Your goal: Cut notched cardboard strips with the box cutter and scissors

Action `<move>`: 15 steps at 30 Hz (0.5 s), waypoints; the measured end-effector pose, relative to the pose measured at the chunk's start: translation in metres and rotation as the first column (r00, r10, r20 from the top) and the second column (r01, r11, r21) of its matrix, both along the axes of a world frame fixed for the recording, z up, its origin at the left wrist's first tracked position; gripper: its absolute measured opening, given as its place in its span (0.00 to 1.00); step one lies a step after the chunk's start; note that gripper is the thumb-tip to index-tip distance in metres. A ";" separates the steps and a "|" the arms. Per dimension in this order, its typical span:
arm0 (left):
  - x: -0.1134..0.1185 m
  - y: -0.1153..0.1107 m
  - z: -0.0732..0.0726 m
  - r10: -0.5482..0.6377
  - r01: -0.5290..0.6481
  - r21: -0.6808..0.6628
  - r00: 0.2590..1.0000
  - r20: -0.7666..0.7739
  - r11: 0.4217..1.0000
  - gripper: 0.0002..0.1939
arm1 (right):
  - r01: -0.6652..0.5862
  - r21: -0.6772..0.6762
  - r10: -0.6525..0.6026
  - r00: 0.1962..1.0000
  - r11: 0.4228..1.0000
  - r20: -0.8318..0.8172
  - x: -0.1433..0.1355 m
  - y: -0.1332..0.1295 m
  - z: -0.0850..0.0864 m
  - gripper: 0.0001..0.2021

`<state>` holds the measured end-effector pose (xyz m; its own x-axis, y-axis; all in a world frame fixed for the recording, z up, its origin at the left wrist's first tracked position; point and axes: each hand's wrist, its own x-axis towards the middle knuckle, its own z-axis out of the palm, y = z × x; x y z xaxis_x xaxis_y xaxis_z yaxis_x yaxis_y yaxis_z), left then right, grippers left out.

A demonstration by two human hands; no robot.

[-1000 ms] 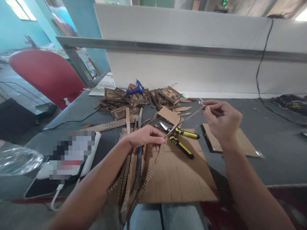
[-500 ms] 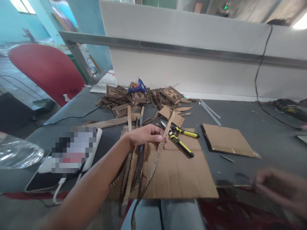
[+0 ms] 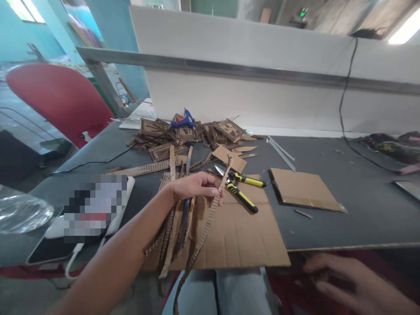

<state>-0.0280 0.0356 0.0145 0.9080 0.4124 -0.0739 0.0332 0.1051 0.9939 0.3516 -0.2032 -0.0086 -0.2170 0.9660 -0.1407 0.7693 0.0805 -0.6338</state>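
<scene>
My left hand (image 3: 200, 186) pinches a long corrugated cardboard strip (image 3: 208, 225) near its upper end, and the strip hangs past the table's front edge. My right hand (image 3: 331, 273), somewhat blurred, is low at the right, beyond the table's front edge. Its fingers are curled, and whether they hold anything is too dark to tell. Yellow-and-black snips (image 3: 243, 197) lie with handles apart on a cardboard sheet (image 3: 249, 236), right of my left hand. Several loose strips (image 3: 169, 218) lie under my left wrist.
A blue glue gun (image 3: 183, 120) rests on a pile of small cardboard frames (image 3: 164, 151) at the back. A cardboard-covered pad (image 3: 305, 190) lies at the right. Phones (image 3: 49, 249) with a white cable and a plastic bag (image 3: 24, 210) are at the left. A red chair (image 3: 59, 100) stands behind.
My right hand has moved left and down, below the table's edge. My left hand keeps its hold on the strip. The whole view has shifted slightly.
</scene>
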 end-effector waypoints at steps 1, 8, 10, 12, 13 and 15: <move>0.000 0.000 0.001 -0.007 0.007 -0.002 1.000 -0.004 1.000 0.19 | -0.020 0.074 0.021 1.000 0.997 -0.018 -0.010 0.016 0.013 0.07; -0.001 -0.002 0.006 -0.030 0.030 -0.006 0.998 -0.047 1.000 0.20 | 0.071 0.430 0.083 0.941 0.900 -0.329 -0.118 0.146 0.070 0.15; -0.002 -0.002 0.007 -0.034 0.033 -0.012 0.998 -0.055 0.999 0.20 | 0.078 0.463 0.128 0.909 0.883 -0.397 -0.139 0.177 0.072 0.18; -0.002 -0.002 0.007 -0.035 0.035 -0.015 0.998 -0.058 0.999 0.19 | 0.004 0.458 0.213 0.881 0.889 -0.422 -0.148 0.198 0.067 0.19; -0.002 -0.001 0.006 -0.033 0.032 -0.017 0.998 -0.057 0.999 0.18 | -0.020 0.470 0.244 0.873 0.882 -0.422 -0.150 0.205 0.063 0.18; -0.001 -0.001 0.005 -0.024 0.023 -0.028 0.998 -0.057 0.999 0.17 | -0.021 0.514 0.274 0.864 0.858 -0.422 -0.150 0.212 0.053 0.15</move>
